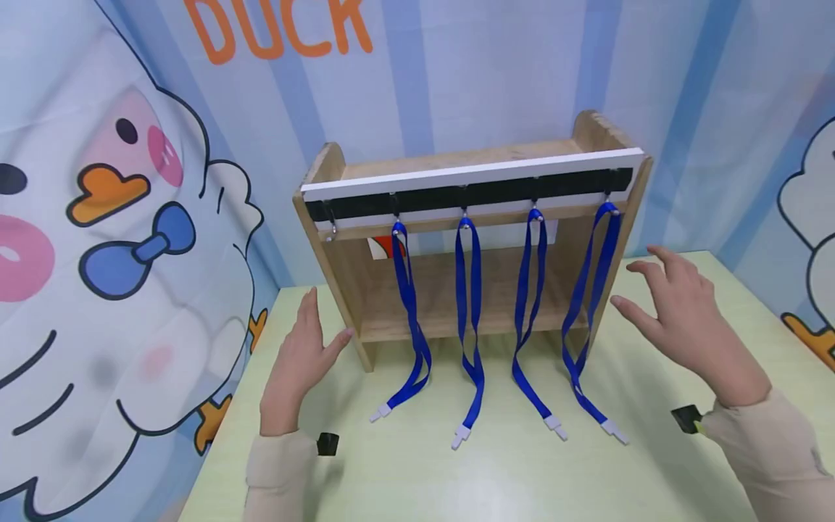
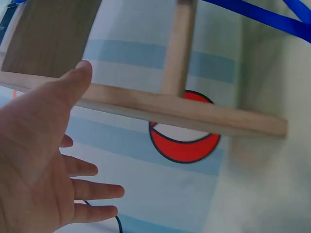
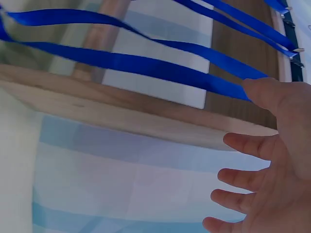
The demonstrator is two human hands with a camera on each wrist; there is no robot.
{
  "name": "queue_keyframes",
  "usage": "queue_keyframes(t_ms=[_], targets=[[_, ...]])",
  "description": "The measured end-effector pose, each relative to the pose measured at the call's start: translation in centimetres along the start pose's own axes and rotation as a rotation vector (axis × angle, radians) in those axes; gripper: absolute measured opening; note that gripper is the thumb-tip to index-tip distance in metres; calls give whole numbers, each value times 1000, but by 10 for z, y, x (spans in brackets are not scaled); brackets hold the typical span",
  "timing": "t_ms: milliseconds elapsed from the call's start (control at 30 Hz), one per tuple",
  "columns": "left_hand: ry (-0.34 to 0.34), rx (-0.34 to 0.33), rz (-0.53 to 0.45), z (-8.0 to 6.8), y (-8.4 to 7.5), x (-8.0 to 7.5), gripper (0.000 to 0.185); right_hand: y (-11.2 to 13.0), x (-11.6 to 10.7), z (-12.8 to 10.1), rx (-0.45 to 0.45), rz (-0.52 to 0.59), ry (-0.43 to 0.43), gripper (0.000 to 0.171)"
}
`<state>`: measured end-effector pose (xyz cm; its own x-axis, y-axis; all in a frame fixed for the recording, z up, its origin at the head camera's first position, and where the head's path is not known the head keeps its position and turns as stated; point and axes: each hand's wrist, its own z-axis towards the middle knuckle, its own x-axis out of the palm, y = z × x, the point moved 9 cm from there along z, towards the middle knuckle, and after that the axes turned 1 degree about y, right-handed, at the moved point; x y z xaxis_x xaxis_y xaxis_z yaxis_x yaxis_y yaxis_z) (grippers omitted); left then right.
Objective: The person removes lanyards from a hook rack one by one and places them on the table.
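Note:
Several blue lanyards hang in a row from hooks on the front of a small wooden shelf rack (image 1: 437, 290). White clips (image 1: 460, 436) at their lower ends lie on the table. To the rack's left is my left hand (image 1: 301, 362), fingers extended and thumb spread toward the side panel, holding nothing. My right hand (image 1: 685, 319) is on the other side, fingers loosely bent and apart, with nothing in it. Nearest to it is the rightmost lanyard (image 1: 607, 254); in the right wrist view the thumb overlaps a blue strap (image 3: 146, 65). The leftmost hook (image 1: 331, 230) carries no lanyard.
A black strip (image 1: 496, 192) on a white bar backs the hooks. The rack stands on a pale green table (image 1: 509, 478), in front of a striped blue cloth backdrop (image 1: 483, 80) with duck drawings. Black wrist-worn pieces show near both sleeves (image 1: 280, 464).

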<state>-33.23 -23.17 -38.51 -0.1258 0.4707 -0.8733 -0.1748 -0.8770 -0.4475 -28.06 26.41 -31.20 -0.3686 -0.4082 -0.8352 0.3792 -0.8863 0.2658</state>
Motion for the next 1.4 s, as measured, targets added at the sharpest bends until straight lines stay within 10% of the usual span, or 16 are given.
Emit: queue_keyframes(t_ms=[400,900,1400], targets=[[-94,-42,-84,13,-29,-12,107,27,-39,25,-55,9,-97,47],[-228,123,-202,15,-42,-11,64,50,-71,53,-137,103,-246,23],[-255,152,-184,14,-43,-12,67,55,-86,61,-54,155,-353,7]])
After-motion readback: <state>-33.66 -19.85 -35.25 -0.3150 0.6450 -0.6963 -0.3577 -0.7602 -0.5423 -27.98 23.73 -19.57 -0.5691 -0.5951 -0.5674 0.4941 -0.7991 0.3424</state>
